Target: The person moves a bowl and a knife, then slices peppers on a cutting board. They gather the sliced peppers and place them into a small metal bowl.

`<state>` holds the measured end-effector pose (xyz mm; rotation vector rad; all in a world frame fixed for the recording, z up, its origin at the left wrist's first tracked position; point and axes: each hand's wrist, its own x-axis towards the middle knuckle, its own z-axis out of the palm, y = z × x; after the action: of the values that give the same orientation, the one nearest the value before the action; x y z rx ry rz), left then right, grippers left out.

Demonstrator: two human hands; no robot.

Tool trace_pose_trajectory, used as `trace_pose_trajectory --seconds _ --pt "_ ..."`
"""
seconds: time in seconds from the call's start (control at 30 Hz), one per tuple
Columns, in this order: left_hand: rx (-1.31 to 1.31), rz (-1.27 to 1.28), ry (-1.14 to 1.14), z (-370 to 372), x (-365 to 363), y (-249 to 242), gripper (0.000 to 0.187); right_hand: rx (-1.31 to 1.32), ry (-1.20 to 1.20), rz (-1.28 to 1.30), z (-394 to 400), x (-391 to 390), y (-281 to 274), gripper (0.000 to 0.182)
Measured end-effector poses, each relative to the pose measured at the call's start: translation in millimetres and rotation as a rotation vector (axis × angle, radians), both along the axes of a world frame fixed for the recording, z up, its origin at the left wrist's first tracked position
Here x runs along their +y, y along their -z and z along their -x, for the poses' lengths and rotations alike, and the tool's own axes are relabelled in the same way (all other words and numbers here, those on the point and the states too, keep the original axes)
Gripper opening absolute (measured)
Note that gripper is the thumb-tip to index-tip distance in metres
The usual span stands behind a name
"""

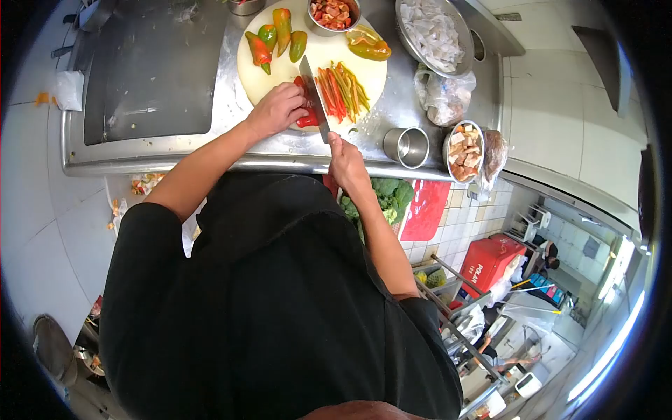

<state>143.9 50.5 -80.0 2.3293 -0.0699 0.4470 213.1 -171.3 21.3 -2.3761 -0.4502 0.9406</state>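
Note:
My left hand [281,108] has its fingers curled down on a piece of red pepper [306,120], pressing it to the round white cutting board [260,87]. In my right hand [345,162] is the handle of a kitchen knife [314,92], whose blade stands along the right side of the red piece. Just right of the blade lie red, orange and green pepper strips [341,91]. Several whole peppers [282,31] rest at the board's upper left. A cut pepper half [369,44] is at its upper right.
A bowl of diced red pieces [332,12] stands at the board's top edge. Rightward are a colander of whitish pieces [430,33], a plastic bag [448,94], a metal cup [407,148] and a bowl of cubes [464,150]. A sink basin [150,70] lies left.

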Motion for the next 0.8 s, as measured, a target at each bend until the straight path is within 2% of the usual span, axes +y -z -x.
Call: trace_pose_trajectory --seconds 0.03,0.07,0.13,0.27,0.37,0.47,0.53,0.63,0.67,0.77,0.8 --pt "-0.034 -0.031 0.005 1.7 -0.3 0.3 0.022 -0.035 -0.019 -0.019 -1.3 -2.2 0.0 0.071" --pt "-0.068 -0.059 0.008 3.3 -1.3 1.5 0.024 0.057 0.025 0.023 -4.7 -6.5 -2.8 0.070" --pt "-0.054 -0.089 0.024 4.8 -2.0 -5.3 0.027 0.248 0.107 0.109 -5.1 5.5 -45.9 0.067" --pt "0.034 -0.084 0.055 3.8 1.1 -12.2 0.031 0.209 0.037 0.150 2.8 -5.5 -60.9 0.067" --pt "0.027 -0.055 0.049 3.7 0.7 -9.9 0.031 -0.158 -0.093 -0.012 10.0 -10.4 3.9 0.065" --pt "0.035 -0.043 0.051 6.7 0.4 -6.7 0.030 -0.005 -0.045 -0.020 2.2 -3.6 7.0 0.066" --pt "0.000 -0.060 0.038 3.1 2.4 -7.0 0.030 0.149 0.009 0.034 -2.0 1.3 -26.1 0.067" --pt "-0.042 -0.062 0.003 6.1 -0.3 -4.6 0.029 0.168 0.041 0.049 8.7 -7.7 -36.1 0.067" --pt "-0.029 -0.041 0.004 5.5 0.2 -4.3 0.028 -0.074 -0.069 0.007 12.7 -10.7 -13.2 0.062" --pt "-0.037 -0.017 -0.002 6.2 -1.5 -5.2 0.026 -0.028 -0.027 0.018 8.7 6.3 -10.8 0.062" --pt "-0.047 -0.017 -0.002 6.0 -1.2 -5.6 0.025 0.076 -0.003 0.064 3.3 5.1 -9.8 0.061"
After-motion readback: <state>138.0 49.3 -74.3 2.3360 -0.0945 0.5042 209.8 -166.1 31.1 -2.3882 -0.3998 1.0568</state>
